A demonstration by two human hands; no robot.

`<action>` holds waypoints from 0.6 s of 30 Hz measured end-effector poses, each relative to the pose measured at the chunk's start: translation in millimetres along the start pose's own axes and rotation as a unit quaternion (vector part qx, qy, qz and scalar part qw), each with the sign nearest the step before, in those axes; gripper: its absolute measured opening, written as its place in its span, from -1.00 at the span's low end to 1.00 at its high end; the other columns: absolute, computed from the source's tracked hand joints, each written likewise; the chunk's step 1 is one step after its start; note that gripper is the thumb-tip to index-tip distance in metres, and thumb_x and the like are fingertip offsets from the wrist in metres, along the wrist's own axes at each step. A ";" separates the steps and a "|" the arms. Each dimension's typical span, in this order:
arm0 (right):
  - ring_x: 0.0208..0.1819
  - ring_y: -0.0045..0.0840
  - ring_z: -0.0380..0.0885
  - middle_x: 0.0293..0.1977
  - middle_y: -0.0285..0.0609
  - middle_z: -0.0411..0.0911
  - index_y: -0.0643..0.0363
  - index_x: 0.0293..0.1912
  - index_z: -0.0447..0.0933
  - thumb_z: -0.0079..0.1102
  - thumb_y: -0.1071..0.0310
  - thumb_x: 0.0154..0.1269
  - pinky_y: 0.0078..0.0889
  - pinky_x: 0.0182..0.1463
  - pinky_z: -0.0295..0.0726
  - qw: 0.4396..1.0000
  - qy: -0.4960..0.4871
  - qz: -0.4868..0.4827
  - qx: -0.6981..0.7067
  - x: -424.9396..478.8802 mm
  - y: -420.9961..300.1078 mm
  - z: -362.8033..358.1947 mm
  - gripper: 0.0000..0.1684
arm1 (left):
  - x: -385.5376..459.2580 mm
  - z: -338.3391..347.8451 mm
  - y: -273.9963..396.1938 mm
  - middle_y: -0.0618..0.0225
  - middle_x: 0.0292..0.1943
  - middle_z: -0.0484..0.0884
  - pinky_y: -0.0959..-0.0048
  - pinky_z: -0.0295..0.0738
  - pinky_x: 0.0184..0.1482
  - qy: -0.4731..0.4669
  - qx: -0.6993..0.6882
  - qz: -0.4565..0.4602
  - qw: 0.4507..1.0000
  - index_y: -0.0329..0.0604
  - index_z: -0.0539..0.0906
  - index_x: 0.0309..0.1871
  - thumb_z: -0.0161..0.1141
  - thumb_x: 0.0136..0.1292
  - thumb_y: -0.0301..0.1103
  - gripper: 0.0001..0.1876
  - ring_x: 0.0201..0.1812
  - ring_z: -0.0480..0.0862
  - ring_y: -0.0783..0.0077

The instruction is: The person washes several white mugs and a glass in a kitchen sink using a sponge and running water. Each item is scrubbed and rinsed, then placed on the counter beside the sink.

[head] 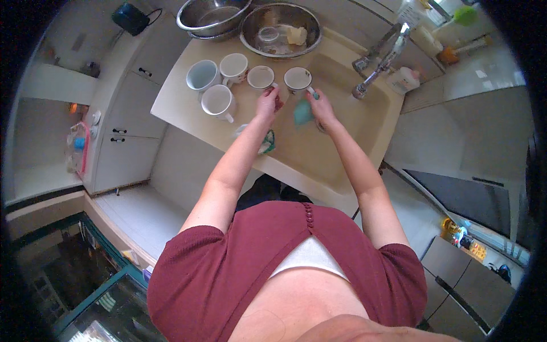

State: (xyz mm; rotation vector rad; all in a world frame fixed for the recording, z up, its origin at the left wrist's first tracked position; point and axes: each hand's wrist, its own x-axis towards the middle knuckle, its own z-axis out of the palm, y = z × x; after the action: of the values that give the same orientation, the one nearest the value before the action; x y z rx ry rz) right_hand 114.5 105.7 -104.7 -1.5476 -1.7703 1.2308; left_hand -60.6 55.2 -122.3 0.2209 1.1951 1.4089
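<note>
My left hand (268, 103) has its fingers at the handle of a white mug (260, 77) at the counter's edge beside the sink. Over the sink basin (354, 128), my right hand (321, 107) grips the handle of another white mug (298, 78). A blurred teal cloth (303, 113) hangs beside that hand, and something teal shows at its fingers. Left of my left hand, several more mugs stand close together on the counter, among them a pale blue-white mug (203, 75) and a white mug (218, 101).
A steel basin (280, 51) behind the mugs holds a clear round item and a pale yellow piece. Stacked steel bowls (213, 30) are left of it. The chrome faucet (380, 68) reaches over the sink, near a white bottle (403, 80). A green-edged item (268, 142) lies by my left forearm.
</note>
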 end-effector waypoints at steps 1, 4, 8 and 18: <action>-0.11 -0.12 0.43 -0.20 0.12 0.47 0.21 -0.03 0.37 0.00 0.00 0.14 -0.23 -0.09 0.37 1.000 0.010 0.007 -0.006 4.7 -0.9 5.5 -0.46 | -0.8 -2.8 -1.0 0.47 -0.54 0.43 0.57 0.38 -0.50 0.007 0.021 0.014 1.000 0.02 0.46 -0.13 0.12 0.14 -0.24 -0.77 -0.55 0.45 0.56; -0.10 -0.14 0.43 -0.20 0.10 0.47 0.21 -0.05 0.38 0.00 0.00 0.13 -0.22 -0.08 0.37 1.000 -0.001 -0.014 0.020 13.0 -7.6 20.4 -0.47 | -12.7 -6.3 -0.8 0.48 -0.55 0.44 0.62 0.33 -0.52 0.014 0.056 0.063 0.996 -0.15 0.49 -0.29 0.15 0.12 -0.26 -0.81 -0.58 0.41 0.62; -0.18 -0.20 0.44 -0.27 0.05 0.48 0.23 -0.11 0.40 0.00 0.02 0.15 -0.26 -0.14 0.37 1.000 -0.012 -0.009 -0.026 11.9 -12.1 37.8 -0.52 | -19.2 -10.0 8.4 0.46 -0.57 0.46 0.63 0.31 -0.54 0.060 0.140 0.103 0.983 -0.19 0.49 -0.36 0.12 0.14 -0.28 -0.83 -0.59 0.40 0.63; -0.25 -0.20 0.48 -0.32 0.05 0.50 0.23 -0.14 0.41 0.04 0.06 0.13 -0.28 -0.20 0.42 0.998 -0.048 -0.037 -0.023 3.2 -16.2 70.1 -0.55 | -15.2 -31.7 16.6 0.25 -0.54 0.51 0.42 0.40 -0.43 0.095 0.453 0.250 0.851 -0.25 0.51 -0.31 0.15 0.07 -0.22 -0.74 -0.50 0.49 0.36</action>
State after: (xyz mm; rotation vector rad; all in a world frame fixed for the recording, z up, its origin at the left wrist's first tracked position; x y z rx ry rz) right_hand 47.7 87.8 -125.0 -1.4559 -1.9117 1.2556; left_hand -90.1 30.5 -116.7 1.1413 2.0164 1.1939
